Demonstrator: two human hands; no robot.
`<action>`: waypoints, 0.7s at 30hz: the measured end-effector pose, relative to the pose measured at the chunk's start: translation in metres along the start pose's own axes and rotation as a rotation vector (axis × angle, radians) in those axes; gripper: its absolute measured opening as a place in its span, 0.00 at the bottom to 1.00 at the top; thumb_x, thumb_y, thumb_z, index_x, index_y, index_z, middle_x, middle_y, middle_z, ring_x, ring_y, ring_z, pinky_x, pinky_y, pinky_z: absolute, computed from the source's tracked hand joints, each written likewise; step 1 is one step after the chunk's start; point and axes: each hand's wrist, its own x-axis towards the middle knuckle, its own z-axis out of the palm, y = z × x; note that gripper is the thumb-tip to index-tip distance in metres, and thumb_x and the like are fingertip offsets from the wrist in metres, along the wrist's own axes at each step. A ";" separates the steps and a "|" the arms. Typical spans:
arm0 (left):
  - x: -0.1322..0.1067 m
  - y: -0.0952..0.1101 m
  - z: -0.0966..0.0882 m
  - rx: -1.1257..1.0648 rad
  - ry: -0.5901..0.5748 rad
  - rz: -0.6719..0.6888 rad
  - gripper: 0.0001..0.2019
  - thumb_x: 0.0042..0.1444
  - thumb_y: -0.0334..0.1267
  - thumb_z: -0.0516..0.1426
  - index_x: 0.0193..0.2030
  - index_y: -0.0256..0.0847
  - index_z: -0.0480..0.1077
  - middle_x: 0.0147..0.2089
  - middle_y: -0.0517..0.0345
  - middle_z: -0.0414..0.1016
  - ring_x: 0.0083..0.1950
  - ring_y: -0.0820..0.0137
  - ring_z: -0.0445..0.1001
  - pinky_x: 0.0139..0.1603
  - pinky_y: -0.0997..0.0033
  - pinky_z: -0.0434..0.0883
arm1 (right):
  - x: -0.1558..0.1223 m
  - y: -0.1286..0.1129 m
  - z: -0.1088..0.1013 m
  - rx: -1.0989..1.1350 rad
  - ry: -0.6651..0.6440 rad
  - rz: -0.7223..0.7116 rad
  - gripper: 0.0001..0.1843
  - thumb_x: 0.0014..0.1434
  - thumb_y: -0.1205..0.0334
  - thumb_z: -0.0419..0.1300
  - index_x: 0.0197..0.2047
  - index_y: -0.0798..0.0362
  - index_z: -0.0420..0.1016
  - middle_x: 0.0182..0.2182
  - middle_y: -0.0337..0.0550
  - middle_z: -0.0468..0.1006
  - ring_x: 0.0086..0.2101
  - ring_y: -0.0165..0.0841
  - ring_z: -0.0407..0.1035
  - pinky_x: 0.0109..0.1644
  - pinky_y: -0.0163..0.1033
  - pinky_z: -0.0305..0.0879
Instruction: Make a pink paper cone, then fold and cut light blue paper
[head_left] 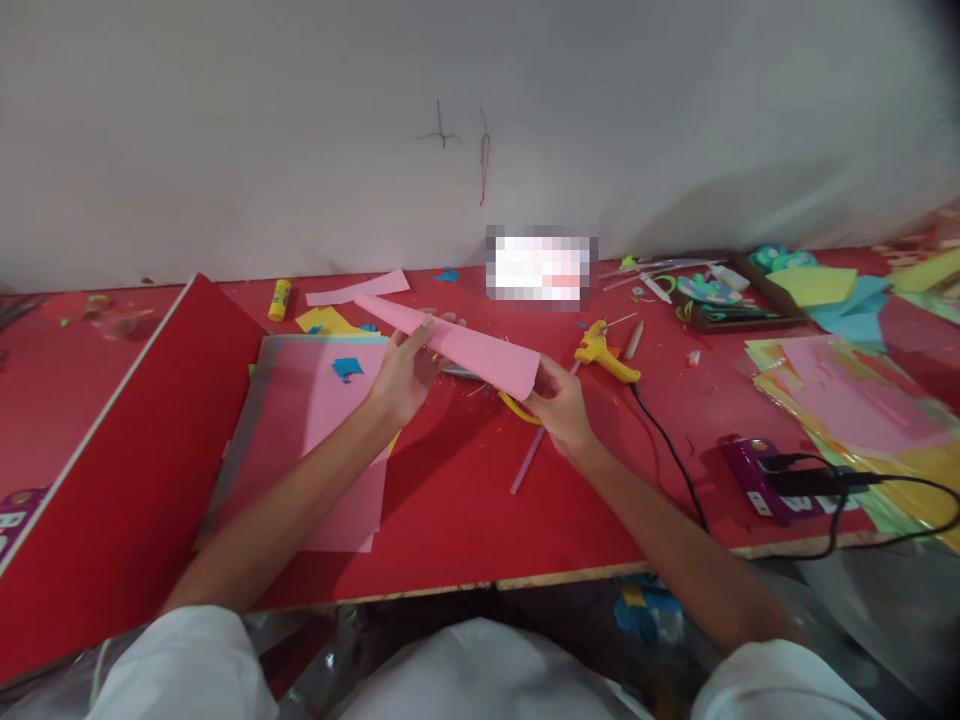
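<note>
A sheet of pink paper rolled into a long cone (472,350) is held above the red table, its narrow tip toward the upper left and its wide end toward the lower right. My left hand (412,370) is closed around the cone near its middle, thumb on top. My right hand (561,405) grips the rim of the wide end, with some fingertips hidden behind the paper. Below the cone lie scissors with yellow handles (519,408), partly covered. A thin pale strip (529,458) lies by my right hand.
A yellow glue gun (606,355) with a black cord lies right of centre. Pink sheets (352,500) are stacked at left beside an upright red panel (150,440). A glue stick (279,300), a dark tray (750,318) of craft pieces and a purple power strip (765,478) stand around.
</note>
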 end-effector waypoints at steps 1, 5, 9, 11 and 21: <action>0.001 0.000 -0.001 -0.001 -0.006 0.000 0.16 0.55 0.43 0.72 0.45 0.44 0.74 0.52 0.52 0.84 0.64 0.55 0.79 0.58 0.57 0.78 | 0.000 0.000 -0.001 -0.002 0.007 0.002 0.28 0.54 0.46 0.76 0.54 0.47 0.82 0.53 0.49 0.86 0.55 0.46 0.79 0.60 0.54 0.76; 0.002 -0.002 -0.004 -0.002 -0.014 0.002 0.17 0.55 0.43 0.72 0.46 0.44 0.74 0.53 0.52 0.84 0.64 0.55 0.78 0.59 0.57 0.77 | 0.000 0.000 -0.003 0.049 0.041 0.023 0.26 0.55 0.46 0.75 0.54 0.48 0.81 0.53 0.49 0.86 0.55 0.47 0.79 0.59 0.54 0.76; 0.001 -0.005 -0.005 0.010 -0.014 -0.014 0.17 0.57 0.44 0.70 0.50 0.44 0.74 0.57 0.50 0.82 0.65 0.55 0.78 0.57 0.59 0.78 | -0.001 -0.004 0.001 0.036 0.011 0.020 0.34 0.50 0.44 0.77 0.57 0.46 0.79 0.55 0.49 0.84 0.55 0.47 0.78 0.56 0.53 0.77; -0.001 -0.007 -0.004 0.005 -0.022 -0.027 0.17 0.58 0.44 0.70 0.51 0.44 0.74 0.58 0.50 0.82 0.65 0.55 0.77 0.55 0.61 0.78 | -0.003 -0.006 0.003 0.000 -0.004 0.021 0.34 0.51 0.43 0.77 0.58 0.45 0.78 0.54 0.49 0.84 0.53 0.46 0.78 0.54 0.51 0.78; 0.019 0.016 -0.017 -0.091 0.108 0.106 0.14 0.61 0.48 0.68 0.48 0.46 0.74 0.45 0.55 0.85 0.57 0.61 0.83 0.62 0.60 0.78 | 0.011 -0.004 -0.035 -0.906 -0.261 -0.219 0.12 0.69 0.58 0.63 0.53 0.48 0.81 0.51 0.53 0.83 0.53 0.51 0.74 0.60 0.58 0.70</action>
